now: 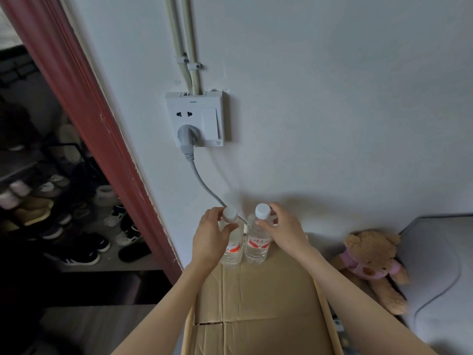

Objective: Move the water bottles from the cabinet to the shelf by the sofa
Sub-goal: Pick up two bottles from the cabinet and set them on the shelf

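Head view: two water bottles upright, side by side on cardboard box (258,298) against the wall. Left hand (211,239) grips left bottle (231,242) near its cap; right hand (285,230) grips right bottle (257,239). Long axes vertical; likely being set down or lifted.

Two water bottles (244,242), two hands (212,237), one cardboard box (266,303), one teddy bear (371,262), one wall socket (195,119), perhaps a dozen shoes (76,226).

Wall close behind, open cardboard in front

Two bottles (243,242) stand at the wall (320,98); a grey cable (202,183) hangs behind them; bare cardboard (258,298) lies nearer.
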Demonstrator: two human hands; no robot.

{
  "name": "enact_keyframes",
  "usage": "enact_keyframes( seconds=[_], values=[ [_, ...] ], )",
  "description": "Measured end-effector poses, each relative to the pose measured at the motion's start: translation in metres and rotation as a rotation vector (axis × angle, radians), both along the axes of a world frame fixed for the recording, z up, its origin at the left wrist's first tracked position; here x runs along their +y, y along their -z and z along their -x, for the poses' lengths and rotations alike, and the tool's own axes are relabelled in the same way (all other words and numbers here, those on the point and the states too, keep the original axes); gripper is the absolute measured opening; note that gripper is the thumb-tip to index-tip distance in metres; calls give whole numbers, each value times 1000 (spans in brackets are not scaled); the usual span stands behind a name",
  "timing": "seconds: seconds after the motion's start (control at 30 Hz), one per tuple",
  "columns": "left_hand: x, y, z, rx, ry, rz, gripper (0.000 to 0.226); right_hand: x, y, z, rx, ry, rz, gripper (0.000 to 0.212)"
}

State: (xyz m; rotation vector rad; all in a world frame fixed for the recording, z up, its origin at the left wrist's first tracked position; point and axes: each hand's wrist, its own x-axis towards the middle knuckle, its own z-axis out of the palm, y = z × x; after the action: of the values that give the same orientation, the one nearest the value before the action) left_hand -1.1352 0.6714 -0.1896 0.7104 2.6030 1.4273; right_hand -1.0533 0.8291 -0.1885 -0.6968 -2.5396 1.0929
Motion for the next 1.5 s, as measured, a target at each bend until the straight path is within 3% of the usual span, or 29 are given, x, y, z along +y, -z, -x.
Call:
enact_keyframes(
  seconds=[0.17,0.33,0.5,0.67,0.77,0.87,1.17,1.5],
  values=[
    [10,9,-12,25,-74,-46,39,-5,14,-4,60,21,90,44],
    [-8,37,-12,-63,54,-83,70,-1,50,-25,13,28,393,90],
    [-17,61,-13,-257,23,-51,86,-2,84,-31,-145,-19,439,105],
    [-13,85,-13,-366,35,-2,73,-8,94,-23,-109,-25,589,83],
    [-5,84,-17,-380,22,-20,53,-10,101,-20,-110,-11,582,66],
    [-1,88,-16,-389,14,-44,43,-9,102,-16,-115,-17,576,61],
    [10,95,-7,-425,2,-105,43,3,108,-9,-138,-26,593,45],
    [7,102,-3,-441,69,-138,47,-3,106,-9,-113,-21,611,44]
  ],
)
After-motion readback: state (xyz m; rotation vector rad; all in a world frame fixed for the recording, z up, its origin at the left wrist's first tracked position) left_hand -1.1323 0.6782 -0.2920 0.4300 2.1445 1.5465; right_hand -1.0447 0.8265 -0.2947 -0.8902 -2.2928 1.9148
